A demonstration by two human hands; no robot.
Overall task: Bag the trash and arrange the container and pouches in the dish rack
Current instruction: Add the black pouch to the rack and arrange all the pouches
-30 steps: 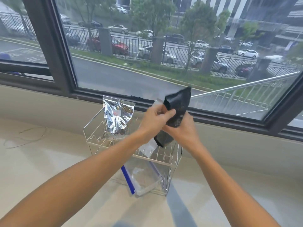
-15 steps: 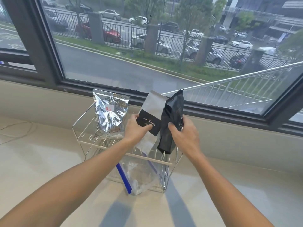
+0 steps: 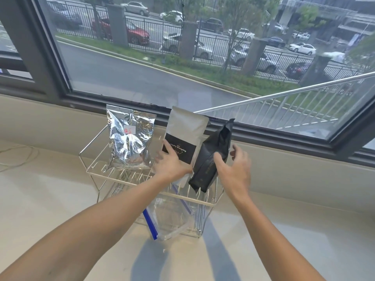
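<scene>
Head view: a wire rack [image 3: 105,171] stands on a pale counter [image 3: 284,230] at mid-frame, below a wide window [image 3: 162,57]. Three pouches stand upright in its upper tier. A crinkled foil pouch [image 3: 129,138] is at the left, a white pouch [image 3: 185,132] with a black label is at the centre, and a black pouch [image 3: 211,159], tilted to the right, is just right of it.

The left hand [image 3: 172,164] comes up from the lower left and rests on the lower part of the white pouch, thumb laid across the black label, fingers round the pouch's left edge. The right hand [image 3: 235,167] comes from the lower right, with its fingers spread and relaxed. The thumb touches the front of the black pouch, while the other fingers stand apart behind it, not closed on it.

Below, in the rack's lower tier, lies a clear bag [image 3: 172,218] with a blue strip, its corner poking out toward the bottom of the frame. A thin cord [image 3: 16,157] lies on the counter at the far left.
</scene>
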